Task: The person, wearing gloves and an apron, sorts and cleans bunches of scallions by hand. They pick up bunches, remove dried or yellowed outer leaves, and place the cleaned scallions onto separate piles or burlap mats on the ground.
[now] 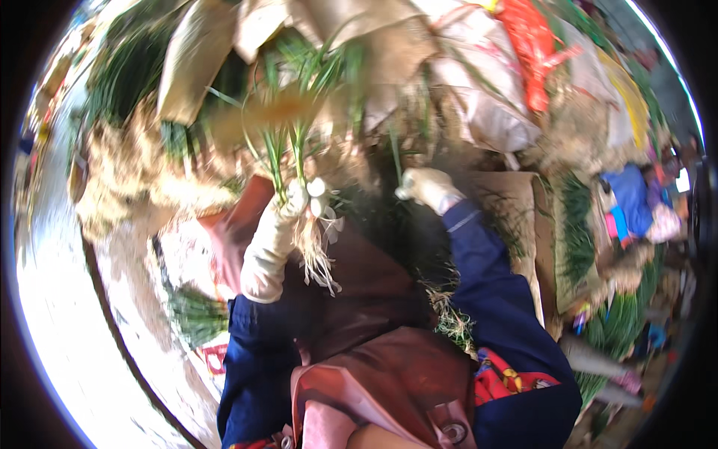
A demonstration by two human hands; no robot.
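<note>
My left hand (288, 206), in a pale glove, is closed round a small bunch of spring onions (298, 153). Their green leaves point away from me; the white bulbs and stringy roots hang beside the glove, above my brown apron (359, 299). To the right, my right hand (428, 188), gloved too, is apart from the bunch with its fingers drawn together. A thin green onion leaf (396, 153) rises from its fingertips and appears pinched there. Dark, blurred ground strewn with green scraps lies between and below the hands.
Beyond my hands lie rooty onion heaps (134, 165) under tan sacking (196, 60). Pale sacks (479, 97) and a red plastic bag (527, 52) stand far right. A cardboard piece (516, 217) is beside my right arm. Another person (636, 198) sits at right. An orange-brown blur crosses the leaves.
</note>
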